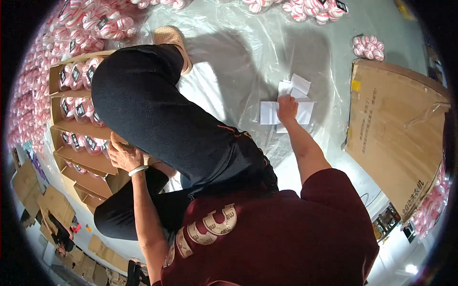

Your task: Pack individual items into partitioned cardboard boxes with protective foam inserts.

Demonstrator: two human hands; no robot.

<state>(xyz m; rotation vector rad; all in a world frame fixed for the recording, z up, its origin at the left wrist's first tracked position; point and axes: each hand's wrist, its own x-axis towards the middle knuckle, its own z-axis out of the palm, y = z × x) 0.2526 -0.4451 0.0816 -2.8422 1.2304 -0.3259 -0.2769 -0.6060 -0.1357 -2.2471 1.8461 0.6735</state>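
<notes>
My right hand (287, 109) reaches down to several white paper slips (305, 113) that overlap on a clear plastic sheet (229, 90). Its fingers are bunched on the slips and appear to pinch one; the fingertips are partly hidden. At the left, my left hand (125, 155) rests at the edge of a cardboard box (78, 127), its fingers apart and touching the cardboard. Inside the box are rows of clear packs of red-and-white striped balls (80, 108) with black tags, split by cardboard strips. My bent leg hides part of the box.
Many bagged striped balls (90, 19) are heaped at the far left, with one small bag (368, 47) at the far right. A large flattened carton (396, 128) lies right. My knee (119, 76) stands between my hands. Another person (62, 233) is at the lower left.
</notes>
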